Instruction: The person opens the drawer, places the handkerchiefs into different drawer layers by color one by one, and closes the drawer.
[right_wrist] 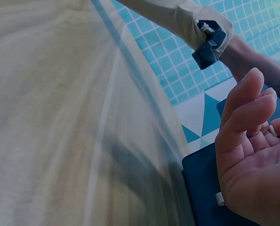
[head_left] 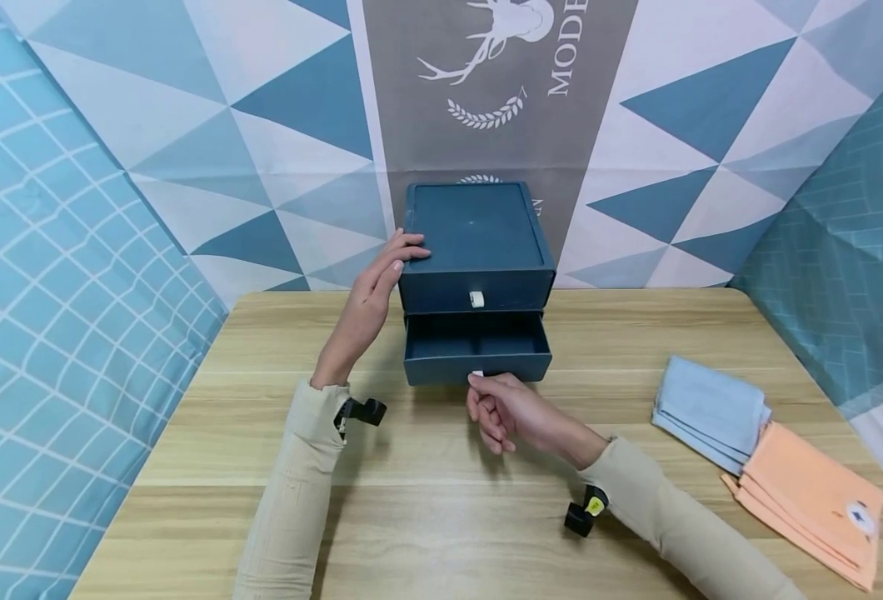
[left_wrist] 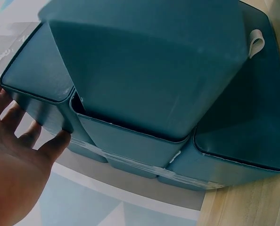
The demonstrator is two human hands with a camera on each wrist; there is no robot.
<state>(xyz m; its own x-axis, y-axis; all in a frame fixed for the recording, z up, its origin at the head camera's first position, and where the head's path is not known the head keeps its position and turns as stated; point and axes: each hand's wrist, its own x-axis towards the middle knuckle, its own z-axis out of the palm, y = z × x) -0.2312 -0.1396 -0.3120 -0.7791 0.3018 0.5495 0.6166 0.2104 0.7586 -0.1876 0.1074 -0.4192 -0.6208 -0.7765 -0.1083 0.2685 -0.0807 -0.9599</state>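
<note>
A dark blue drawer cabinet [head_left: 471,225] stands against the back wall. Its middle drawer [head_left: 434,370] is pulled out, and the part of its inside that shows holds nothing. My right hand [head_left: 520,412] is at this drawer's front, thumb and forefinger pinching its small white pull tab [right_wrist: 272,131], the other fingers loosely bent. My left hand [head_left: 370,300] rests on the cabinet's top left edge, fingers extended over the corner. The top drawer is closed, with its own white tab [head_left: 476,299]. Below, the bottom drawer [left_wrist: 243,113] is closed, its tab loop showing in the left wrist view.
On the right of the wooden table [head_left: 441,533] lie a folded light blue cloth [head_left: 711,408] and a folded orange cloth [head_left: 809,500], their edges overlapping. A patterned wall covering [head_left: 306,108] rises right behind the cabinet. Each wrist wears a small black camera.
</note>
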